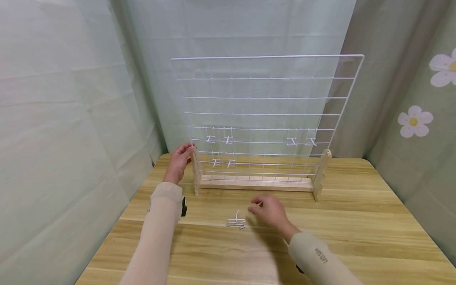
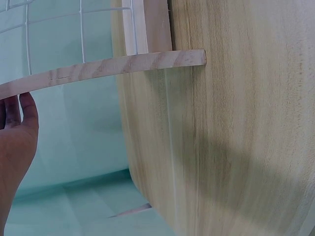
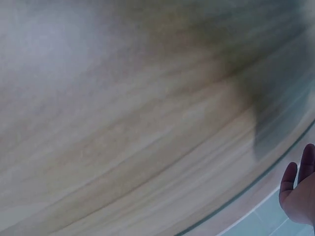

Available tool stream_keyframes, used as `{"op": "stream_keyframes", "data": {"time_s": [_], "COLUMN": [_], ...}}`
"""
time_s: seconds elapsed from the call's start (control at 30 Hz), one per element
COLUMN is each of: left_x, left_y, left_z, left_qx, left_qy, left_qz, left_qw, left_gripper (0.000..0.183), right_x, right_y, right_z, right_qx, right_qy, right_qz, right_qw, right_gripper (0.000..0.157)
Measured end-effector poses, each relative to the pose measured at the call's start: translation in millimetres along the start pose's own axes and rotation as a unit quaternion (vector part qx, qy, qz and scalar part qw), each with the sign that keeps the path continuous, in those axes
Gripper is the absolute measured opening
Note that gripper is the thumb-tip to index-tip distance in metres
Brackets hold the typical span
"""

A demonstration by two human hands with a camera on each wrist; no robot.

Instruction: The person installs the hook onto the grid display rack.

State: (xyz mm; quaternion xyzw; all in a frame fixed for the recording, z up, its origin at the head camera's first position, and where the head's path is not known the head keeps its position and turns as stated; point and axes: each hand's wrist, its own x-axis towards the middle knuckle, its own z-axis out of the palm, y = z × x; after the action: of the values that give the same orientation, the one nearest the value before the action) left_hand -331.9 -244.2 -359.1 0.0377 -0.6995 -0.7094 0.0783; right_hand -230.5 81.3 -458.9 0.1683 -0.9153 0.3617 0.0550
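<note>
A white wire grid panel (image 1: 270, 98) stands upright in a pale wooden base (image 1: 256, 184). My left hand (image 1: 179, 161) holds the upper end of the left wooden side post (image 1: 196, 174); in the left wrist view its fingers meet the post's edge. Several white wire hooks hang on the lower rows, among them one at lower left (image 1: 215, 162) and one at right (image 1: 311, 141). On the table before the rack lies a loose white wire hook (image 1: 236, 222). Just right of it, my right hand (image 1: 270, 211) hovers with loosely bent fingers, holding nothing.
The wood-grain table (image 1: 356, 229) extends under the rack and toward me. Behind it hangs a pale green curtain (image 1: 249, 23), with more cloth on the left and a flower-printed cloth (image 1: 415, 158) on the right. The right post (image 1: 322, 174) stands opposite.
</note>
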Motion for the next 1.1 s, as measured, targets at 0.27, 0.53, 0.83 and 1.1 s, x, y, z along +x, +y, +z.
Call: {"op": "stream_keyframes", "data": {"time_s": [0.27,0.53,0.83,1.1], "left_x": [-5.4,-1.3,0.2,-0.1], "left_y": [7.1,-0.5,-1.0,0.3], "left_z": [2.0,-0.5,0.7,1.2], "left_qx": [-0.002,-0.001,-0.009,0.000], "left_qy": [-0.004,-0.002,-0.005,-0.007], "left_qz": [-0.008,0.002,0.009,0.006], "left_qw": [1.0000,1.0000,0.9999,1.0000], "left_gripper": [0.031,0.025,0.030,0.041], "right_x": [-7.7,-16.3,-21.6,-16.8], "right_y": [-0.6,-8.2,-13.3,-7.9], "right_z": [12.3,22.1,30.7,32.1], "right_qx": [-0.031,-0.069,-0.057,0.001], "right_qy": [-0.021,-0.022,-0.046,-0.086], "right_qz": [-0.058,-0.093,-0.112,-0.085], "right_qw": [0.998,0.993,0.991,0.993], "right_gripper": [0.020,0.018,0.020,0.015]}}
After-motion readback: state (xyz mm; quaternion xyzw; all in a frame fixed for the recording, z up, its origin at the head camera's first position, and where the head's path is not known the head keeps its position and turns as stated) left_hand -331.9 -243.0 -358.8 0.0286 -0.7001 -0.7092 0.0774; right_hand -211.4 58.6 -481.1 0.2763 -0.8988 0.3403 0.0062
